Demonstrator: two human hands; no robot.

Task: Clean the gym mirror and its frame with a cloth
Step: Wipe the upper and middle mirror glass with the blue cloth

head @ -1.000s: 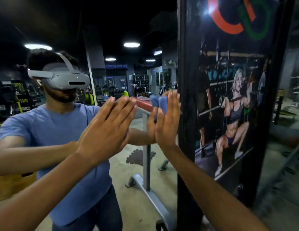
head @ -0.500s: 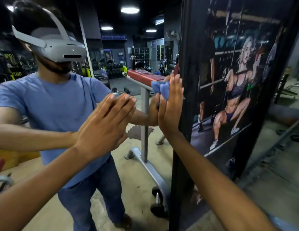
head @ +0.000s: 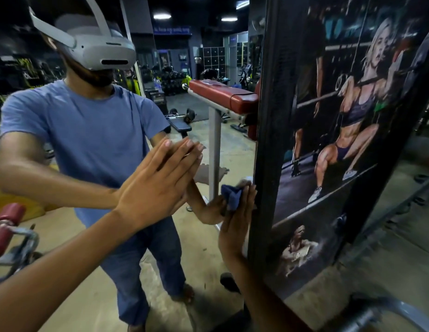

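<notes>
1. My right hand lay flat with straight fingers against the large wall mirror, pressing a small crumpled blue cloth to the glass.
2. The cloth sat under my fingertips, bunched up, low on the mirror and just beside its right edge.
3. Immediately right of the cloth and touching my fingertips stood the dark, scuffed vertical frame that bordered the mirror.
4. My left hand was spread open, fingers straight and close together, its palm flat on the glass higher and further left, meeting its own reflection; it held nothing.
5. In the mirror I saw my reflection in a blue T-shirt, blue jeans and a white head-mounted camera rig.
6. Behind the reflection appeared a red padded gym bench on a grey metal post, with racks of weights and ceiling lights further back.
7. A red roller pad on a grey metal bar showed at the lower left.
8. Right of the frame hung a dark printed poster of a woman squatting under a barbell.
</notes>
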